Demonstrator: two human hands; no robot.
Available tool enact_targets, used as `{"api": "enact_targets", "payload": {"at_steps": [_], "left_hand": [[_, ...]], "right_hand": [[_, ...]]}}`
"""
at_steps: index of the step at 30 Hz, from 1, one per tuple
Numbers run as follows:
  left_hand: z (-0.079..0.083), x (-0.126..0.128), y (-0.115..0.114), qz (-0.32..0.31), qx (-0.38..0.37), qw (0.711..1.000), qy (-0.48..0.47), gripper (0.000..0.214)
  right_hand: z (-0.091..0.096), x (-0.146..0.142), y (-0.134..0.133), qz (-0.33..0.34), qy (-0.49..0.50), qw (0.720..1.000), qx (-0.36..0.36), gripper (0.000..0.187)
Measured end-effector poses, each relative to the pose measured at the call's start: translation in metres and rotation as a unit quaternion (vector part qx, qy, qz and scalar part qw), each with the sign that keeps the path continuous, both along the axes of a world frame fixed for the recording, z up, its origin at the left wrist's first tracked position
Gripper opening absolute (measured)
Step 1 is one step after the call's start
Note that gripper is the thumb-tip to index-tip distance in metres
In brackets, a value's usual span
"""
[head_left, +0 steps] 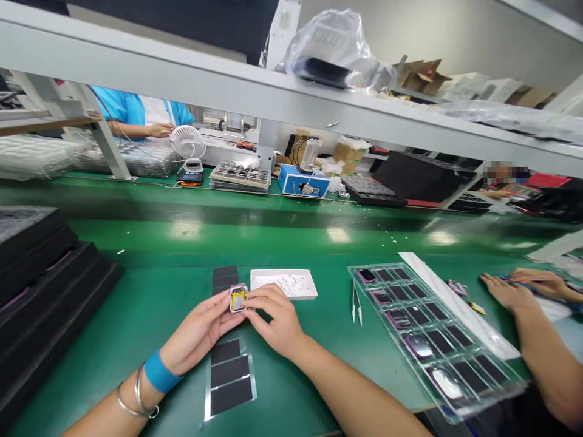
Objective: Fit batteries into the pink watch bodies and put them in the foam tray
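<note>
An open smartwatch case [231, 290] with a yellow battery [238, 300] showing inside is held up over the green bench. The fingers of my left hand [200, 331] are wrapped around it from the left and below. From the right, my right hand [276, 318] has its thumb and fingertips closed at the case's edge, by the battery; the exact contact point is partly hidden. Beneath the hands lies a sheet of black adhesive pads [231, 370]. Just behind them sits a shallow white tray [311, 285] of tiny parts.
White-tipped tweezers [356, 303] lie right of the tray. A clear plastic tray [410, 352] holds watch cases and black pieces. Black foam blocks [50, 315] are stacked at left. A co-worker's hands [512, 291] work at far right. A shelf beam [218, 70] crosses above.
</note>
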State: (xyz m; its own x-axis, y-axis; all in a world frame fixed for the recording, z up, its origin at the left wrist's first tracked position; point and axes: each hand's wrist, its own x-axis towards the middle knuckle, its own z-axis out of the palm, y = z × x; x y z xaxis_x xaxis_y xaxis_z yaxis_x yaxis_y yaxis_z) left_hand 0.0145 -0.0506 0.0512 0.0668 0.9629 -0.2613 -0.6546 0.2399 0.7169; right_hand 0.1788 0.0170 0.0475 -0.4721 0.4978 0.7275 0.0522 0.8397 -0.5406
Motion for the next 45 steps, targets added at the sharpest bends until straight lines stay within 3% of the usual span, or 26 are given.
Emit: {"api": "enact_targets", "payload": {"at_steps": [7, 14, 23, 27, 37, 41, 45], "left_hand": [[0.003, -0.007, -0.006, -0.033, 0.019, 0.999, -0.017, 0.040], [0.002, -0.009, -0.008, -0.041, 0.042, 0.998, -0.008, 0.042], [0.006, -0.010, -0.007, -0.078, 0.014, 0.996, -0.048, 0.046], [0.006, -0.010, -0.006, -0.069, 0.013, 0.997, -0.033, 0.038], [0.006, -0.011, -0.009, -0.046, 0.004, 0.998, 0.039, 0.042], [0.006, -0.008, -0.007, -0.040, 0.008, 0.999, 0.021, 0.039], [0.003, -0.007, -0.006, -0.061, 0.020, 0.996, 0.060, 0.043]], "right_hand": [[0.003, 0.009, 0.001, -0.022, 0.024, 0.998, -0.053, 0.012], [0.005, 0.008, -0.002, 0.004, 0.024, 1.000, -0.019, 0.012], [0.004, 0.009, 0.000, 0.000, 0.024, 0.999, -0.022, 0.014], [0.006, 0.009, -0.001, -0.002, 0.025, 0.999, -0.020, 0.013], [0.006, 0.010, 0.000, -0.011, 0.022, 0.999, -0.021, 0.013], [0.005, 0.010, 0.000, -0.015, 0.017, 0.999, -0.026, 0.014], [0.004, 0.010, 0.001, -0.017, 0.015, 0.999, -0.029, 0.014]]}}
